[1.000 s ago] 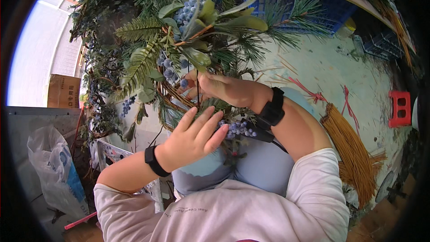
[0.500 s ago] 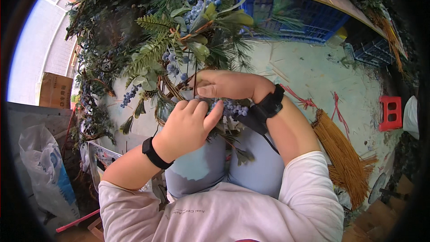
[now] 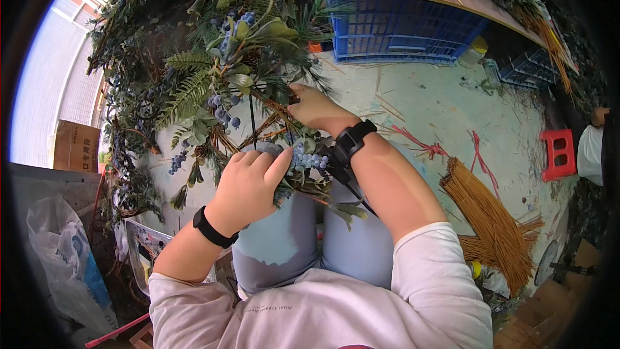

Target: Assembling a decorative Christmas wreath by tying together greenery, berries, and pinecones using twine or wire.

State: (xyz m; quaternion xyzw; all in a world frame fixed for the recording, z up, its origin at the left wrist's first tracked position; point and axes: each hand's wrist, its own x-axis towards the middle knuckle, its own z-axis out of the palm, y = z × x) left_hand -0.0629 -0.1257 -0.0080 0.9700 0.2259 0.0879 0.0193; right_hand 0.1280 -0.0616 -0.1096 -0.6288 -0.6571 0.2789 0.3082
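The left hand (image 3: 248, 181) and right hand (image 3: 320, 113) curl fingers at the wreath (image 3: 241, 81), grips unclear; light, steady pressure should spare the berries (image 3: 310, 159).

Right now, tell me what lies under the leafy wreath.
Under the wreath, light-blue trousers and pale floor show; whatever the wreath or left hand covers cannot be seen.

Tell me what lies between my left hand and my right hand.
In the head view, blue berries and brown twigs lie between your left hand and right hand.
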